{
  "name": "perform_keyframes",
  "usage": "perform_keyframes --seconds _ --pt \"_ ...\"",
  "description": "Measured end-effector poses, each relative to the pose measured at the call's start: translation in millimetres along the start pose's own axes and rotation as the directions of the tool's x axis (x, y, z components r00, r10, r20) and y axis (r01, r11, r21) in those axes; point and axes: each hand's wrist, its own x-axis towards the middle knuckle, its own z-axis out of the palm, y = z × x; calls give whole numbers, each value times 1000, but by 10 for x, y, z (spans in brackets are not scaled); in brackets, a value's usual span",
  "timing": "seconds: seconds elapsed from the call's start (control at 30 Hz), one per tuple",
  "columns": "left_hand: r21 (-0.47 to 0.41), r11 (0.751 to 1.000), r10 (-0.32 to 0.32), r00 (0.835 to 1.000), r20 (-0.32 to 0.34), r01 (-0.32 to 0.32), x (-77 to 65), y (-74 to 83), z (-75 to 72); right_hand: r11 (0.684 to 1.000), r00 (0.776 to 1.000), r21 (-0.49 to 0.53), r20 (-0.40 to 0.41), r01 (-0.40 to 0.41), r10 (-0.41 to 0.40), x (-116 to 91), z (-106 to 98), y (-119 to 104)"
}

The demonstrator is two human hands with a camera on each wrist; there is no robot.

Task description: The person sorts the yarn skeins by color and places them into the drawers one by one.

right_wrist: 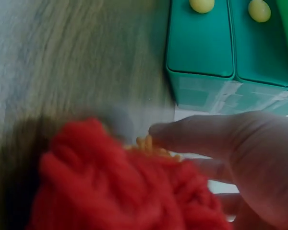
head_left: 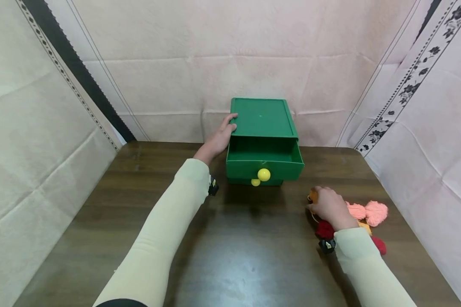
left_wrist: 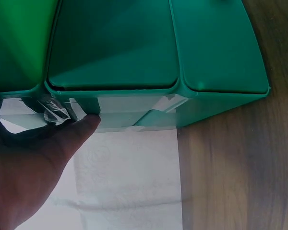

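Observation:
A green drawer unit (head_left: 262,116) stands at the back of the table, its upper drawer (head_left: 241,169) pulled out and showing a bare inside. My left hand (head_left: 218,140) rests against the unit's left side, fingers reaching the top edge; its thumb (left_wrist: 84,129) presses the taped side in the left wrist view. At the right, my right hand (head_left: 332,207) pinches an orange-brown yarn bundle (head_left: 313,195). Dark red yarn (head_left: 324,230) lies under that wrist, and red yarn (right_wrist: 115,182) hides much of the pinch in the right wrist view.
Pink yarn (head_left: 376,213) tied into a bow shape lies right of my right hand, beside some yellow-orange yarn (head_left: 365,227). Yellow round knobs (head_left: 264,174) stick out from the drawer fronts. White cloth (head_left: 157,76) hangs behind the wooden table (head_left: 223,256) and along both sides.

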Motion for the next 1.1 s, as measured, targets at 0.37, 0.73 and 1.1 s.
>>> perform_keyframes --seconds 0.37,0.73,1.1 --pt "31 999 -15 1000 7 14 -11 12 -8 1000 998 1 -66 23 -23 19 50 5" --pt "13 1000 -4 1000 19 4 -32 -9 -17 994 970 64 -233 91 -73 -37 -96 -40" --pt "-9 1000 -11 999 42 11 -51 31 -25 979 896 66 -419 190 -146 -67 -249 -136"
